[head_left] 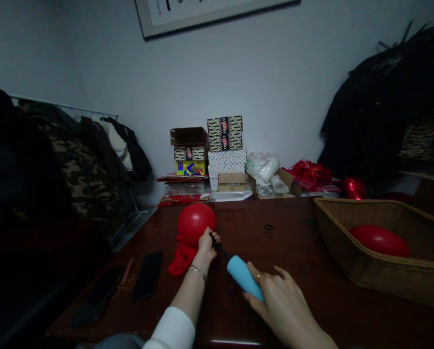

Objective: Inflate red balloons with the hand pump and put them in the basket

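A round, inflated red balloon (pixel 195 219) sits at the front end of a hand pump with a light blue barrel (pixel 243 276). Around the pump's black front end and the balloon's neck, my left hand (pixel 207 246) is closed; the neck itself is hidden by the fingers. My right hand (pixel 279 296) grips the near end of the blue barrel between thumb and fingers, some of them stretched out. Limp red balloons (pixel 181 258) lie in a heap beside my left wrist, under the inflated one.
On the brown table (pixel 246 218), a black phone (pixel 147 276) and a dark flat object (pixel 100 296) lie left. A wicker basket (pixel 351 264) at right holds a red balloon (pixel 380 240). Stacked boxes (pixel 226 165) stand behind; clothes hang at both sides.
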{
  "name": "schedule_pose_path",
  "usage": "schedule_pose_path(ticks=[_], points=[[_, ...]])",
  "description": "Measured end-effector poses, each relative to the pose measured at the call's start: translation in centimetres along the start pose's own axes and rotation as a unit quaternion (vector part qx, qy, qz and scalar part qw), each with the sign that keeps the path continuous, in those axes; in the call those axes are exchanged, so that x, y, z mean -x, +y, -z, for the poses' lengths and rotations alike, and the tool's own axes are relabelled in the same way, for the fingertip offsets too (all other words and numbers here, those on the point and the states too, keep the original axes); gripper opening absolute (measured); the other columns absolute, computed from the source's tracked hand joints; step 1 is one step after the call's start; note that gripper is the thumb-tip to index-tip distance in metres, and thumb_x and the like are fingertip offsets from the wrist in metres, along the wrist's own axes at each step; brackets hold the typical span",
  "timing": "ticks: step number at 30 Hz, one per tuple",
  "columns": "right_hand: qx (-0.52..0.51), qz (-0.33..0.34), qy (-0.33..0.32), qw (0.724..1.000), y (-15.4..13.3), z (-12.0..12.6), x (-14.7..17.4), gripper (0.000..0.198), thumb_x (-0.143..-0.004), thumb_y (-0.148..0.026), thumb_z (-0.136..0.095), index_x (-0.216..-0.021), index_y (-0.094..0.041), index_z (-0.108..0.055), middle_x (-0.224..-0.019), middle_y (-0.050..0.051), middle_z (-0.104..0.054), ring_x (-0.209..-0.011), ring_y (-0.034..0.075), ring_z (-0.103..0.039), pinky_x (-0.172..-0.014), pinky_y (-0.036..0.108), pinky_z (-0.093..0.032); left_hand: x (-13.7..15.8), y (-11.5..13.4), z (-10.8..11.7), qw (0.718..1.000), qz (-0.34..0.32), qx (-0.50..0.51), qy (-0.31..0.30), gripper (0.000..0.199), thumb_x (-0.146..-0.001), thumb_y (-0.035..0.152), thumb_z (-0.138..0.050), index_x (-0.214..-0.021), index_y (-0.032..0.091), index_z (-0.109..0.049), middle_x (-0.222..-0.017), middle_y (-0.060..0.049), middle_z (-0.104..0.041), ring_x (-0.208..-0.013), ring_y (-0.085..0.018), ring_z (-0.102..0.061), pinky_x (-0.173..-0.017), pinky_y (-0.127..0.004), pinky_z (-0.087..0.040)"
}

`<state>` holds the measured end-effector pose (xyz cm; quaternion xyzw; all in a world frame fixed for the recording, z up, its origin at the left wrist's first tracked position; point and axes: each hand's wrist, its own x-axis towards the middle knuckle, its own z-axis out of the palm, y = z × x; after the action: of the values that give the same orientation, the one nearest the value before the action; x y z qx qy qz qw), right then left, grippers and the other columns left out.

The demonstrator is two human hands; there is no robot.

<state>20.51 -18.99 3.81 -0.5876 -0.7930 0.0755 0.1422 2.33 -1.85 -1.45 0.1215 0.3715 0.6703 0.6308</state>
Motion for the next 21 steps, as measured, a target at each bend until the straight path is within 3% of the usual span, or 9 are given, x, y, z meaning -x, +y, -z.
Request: schedule_pose_path(ticks=[5,10,21], points=[[-0.006,0.009,-0.022,1.000,0.4,1.7,1.4,0.054,-0.081,-0.033,-0.051,-0.133,-0.019,-0.045,-0.104,0.009,-0.068,-0.094,0.024,-0.062,-0.103,0.043,-0.026,-0.4,1.8,-0.3,1.000,-0.006,0.010,0.001,0.027,-0.090,0.020,-0.040,-0.063,0.018,-0.037,-0.046,0.005,-0.036,-0.035,-0.005,-0.035,-0.036,-0.014,-0.029],[0.006,0.001,-0.021,1.000,0.7,1.7,1.4,0.052,-0.081,-0.032,-0.051,-0.131,-0.020,-0.047,-0.101,0.008,-0.069,-0.092,0.024,-0.063,-0.103,0.042,-0.026,-0.2,1.9,-0.6,1.000,-0.017,0.014,0.008,0.027,-0.090,0.020,-0.040,-0.063,0.018,-0.037,-0.045,0.005,-0.036,-0.035,-0.005,-0.036,-0.036,-0.014,-0.029],[0.002,-0.009,0.037,0.999,0.2,-2.4,-1.5,0.051,-0.082,-0.031,-0.049,-0.131,-0.014,-0.047,-0.095,0.010,-0.070,-0.087,0.022,-0.064,-0.099,0.040,-0.028,1.6,-2.8,-0.8,0.999,-0.004,-0.046,0.012,0.026,-0.089,0.027,-0.043,-0.065,0.019,-0.037,-0.045,0.005,-0.039,-0.035,-0.007,-0.037,-0.037,-0.018,-0.029]])
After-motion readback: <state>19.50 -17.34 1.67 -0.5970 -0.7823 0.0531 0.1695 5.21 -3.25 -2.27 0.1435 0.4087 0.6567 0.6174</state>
